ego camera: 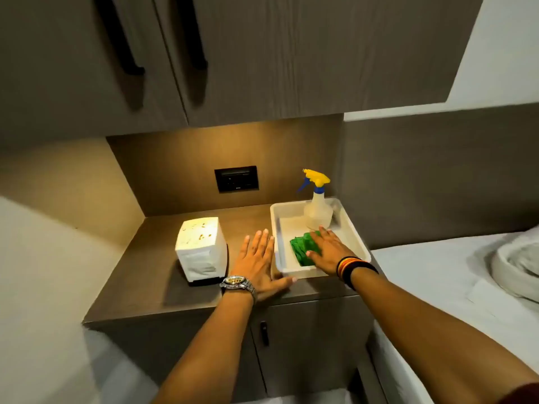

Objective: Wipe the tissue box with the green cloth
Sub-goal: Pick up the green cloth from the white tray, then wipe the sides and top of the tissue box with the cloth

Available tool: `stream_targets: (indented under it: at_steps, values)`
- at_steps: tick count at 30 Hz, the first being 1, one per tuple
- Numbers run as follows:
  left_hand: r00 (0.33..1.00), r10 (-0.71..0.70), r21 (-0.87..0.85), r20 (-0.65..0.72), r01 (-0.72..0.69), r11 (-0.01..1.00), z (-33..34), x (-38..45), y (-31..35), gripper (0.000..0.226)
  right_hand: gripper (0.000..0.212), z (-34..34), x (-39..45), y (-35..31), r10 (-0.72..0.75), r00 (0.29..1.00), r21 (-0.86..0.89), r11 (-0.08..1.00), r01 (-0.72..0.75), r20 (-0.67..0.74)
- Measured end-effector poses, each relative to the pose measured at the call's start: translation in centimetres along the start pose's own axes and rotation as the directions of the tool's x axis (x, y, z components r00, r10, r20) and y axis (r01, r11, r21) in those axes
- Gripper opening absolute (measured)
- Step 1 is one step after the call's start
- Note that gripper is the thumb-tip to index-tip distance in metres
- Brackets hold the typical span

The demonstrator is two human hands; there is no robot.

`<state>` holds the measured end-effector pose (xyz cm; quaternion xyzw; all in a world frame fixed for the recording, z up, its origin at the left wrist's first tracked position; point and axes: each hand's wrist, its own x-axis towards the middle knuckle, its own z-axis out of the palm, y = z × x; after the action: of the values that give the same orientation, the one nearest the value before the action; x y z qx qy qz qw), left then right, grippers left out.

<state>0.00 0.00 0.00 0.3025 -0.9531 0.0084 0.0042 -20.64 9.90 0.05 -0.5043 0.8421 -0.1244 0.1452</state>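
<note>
The white tissue box point(201, 249) stands upright on the left part of the brown bedside cabinet top point(151, 287), with brownish specks on its top face. A folded green cloth point(302, 247) lies in a white tray point(280, 228) to the right. My right hand point(326, 250) rests flat on the cloth with fingers spread, covering its right part. My left hand point(258, 263) lies palm down on the cabinet top between the box and the tray, fingers apart, holding nothing.
A spray bottle point(318, 208) with a yellow and blue trigger stands at the back of the tray. A dark socket panel point(236, 178) sits in the back wall. Overhead cabinets hang above. A bed with white linen point(455, 287) lies to the right.
</note>
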Motion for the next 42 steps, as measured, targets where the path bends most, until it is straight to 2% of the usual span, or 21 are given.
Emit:
stream_targets:
  at_steps: [10,14,18,21,24,28,30,32,37,39,42]
  values:
    - [0.989,0.057,-0.035,0.139,-0.052,0.998,3.8,5.1,1.1,0.13,0.101,3.4,6.1,-0.3,0.108,0.97,-0.038,0.994,-0.102,0.217]
    - [0.988,0.065,-0.072,0.142,-0.055,0.996,3.9,5.3,1.0,0.13,0.083,3.3,6.0,-0.6,0.108,0.971,-0.004,0.994,-0.11,0.213]
    - [0.985,0.108,-0.075,0.137,-0.098,0.992,2.9,4.9,1.0,0.131,0.067,2.8,5.5,-0.8,0.1,0.99,0.022,0.994,-0.102,0.095]
    - [0.991,0.131,-0.039,0.029,-0.13,0.991,1.0,4.3,-0.3,0.129,0.061,1.8,5.1,-1.5,0.061,0.997,0.075,0.995,-0.059,-0.038]
    - [0.988,0.077,0.002,-0.131,-0.078,0.997,-2.0,2.6,-3.1,0.126,0.068,0.5,5.0,-4.1,-0.074,0.985,0.187,0.977,0.103,-0.157]
    - [0.957,-0.016,0.039,-0.291,0.028,0.999,-6.1,-0.8,-8.6,0.126,0.074,-2.1,5.2,-11.7,-0.29,0.914,0.223,0.907,0.357,-0.283]
    - [0.938,-0.114,-0.009,-0.327,0.117,0.993,-6.7,-2.8,-12.1,0.13,0.075,-3.2,5.1,-16.2,-0.419,0.852,0.18,0.855,0.486,-0.313]
    - [0.922,-0.233,-0.07,-0.309,0.223,0.972,-6.1,-4.8,-14.9,0.134,0.074,-3.8,5.2,-19.5,-0.528,0.793,0.109,0.808,0.58,-0.304]
    - [0.893,-0.421,-0.2,-0.157,0.389,0.899,-1.1,-8.4,-17.8,0.139,0.072,-1.7,4.9,-23.1,-0.73,0.676,-0.318,0.667,0.674,-0.1]
    - [0.879,-0.463,-0.269,-0.114,0.422,0.866,0.8,-8.8,-17.5,0.136,0.075,-0.1,4.2,-23.0,-0.742,0.67,-0.415,0.611,0.674,-0.005]
    - [0.894,-0.443,-0.416,-0.067,0.378,0.827,2.3,-8.4,-16.0,0.126,0.083,1.0,3.5,-22.4,-0.712,0.7,-0.462,0.603,0.65,0.055]
